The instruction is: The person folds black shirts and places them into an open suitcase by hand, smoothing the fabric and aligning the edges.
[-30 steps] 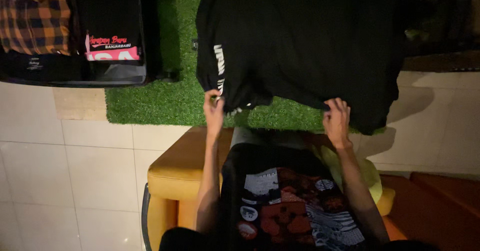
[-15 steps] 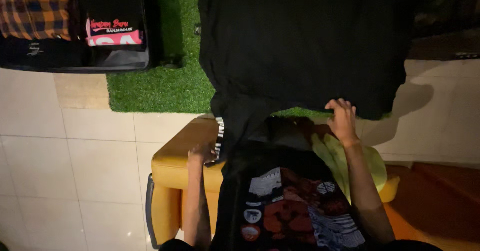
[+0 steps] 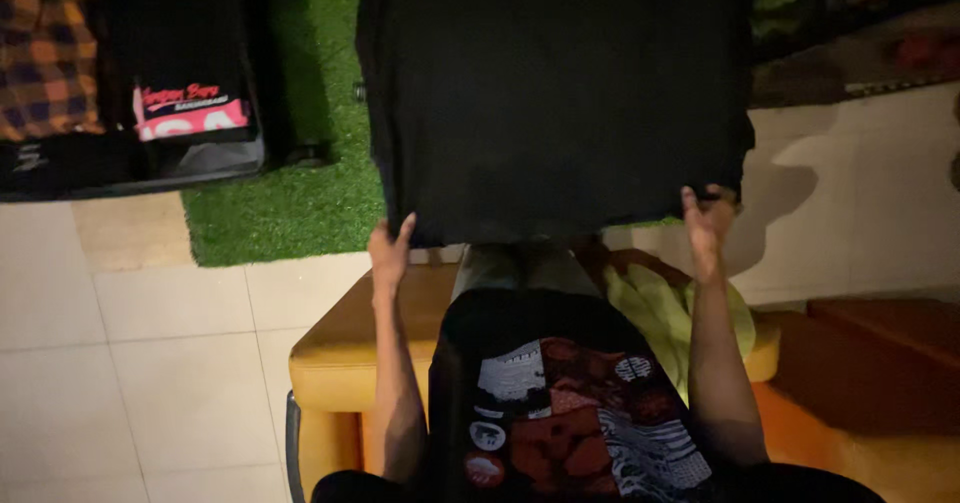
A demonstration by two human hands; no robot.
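Note:
A plain black shirt (image 3: pixel 550 93) is stretched out flat in front of me over the green turf. My left hand (image 3: pixel 390 248) grips its lower left corner and my right hand (image 3: pixel 708 221) grips its lower right corner. Both arms reach forward over my lap. The shirt's near edge runs straight between my hands. Below my arms I see my own dark printed top (image 3: pixel 560 403) with red and white patches.
A yellow padded stool (image 3: pixel 345 348) stands under my arms, with a yellow-green cloth (image 3: pixel 660 308) on it. Green artificial turf (image 3: pixel 290 203) borders pale floor tiles (image 3: pixel 130 363). At the far left lies an open bag of folded clothes (image 3: pixel 190 113), including an orange plaid shirt (image 3: pixel 45 58).
My left hand dropped to the stool with the folded-in sleeve, then rose to the shirt's lower left corner. The sleeve is now tucked away and the shirt hangs as a neat rectangle.

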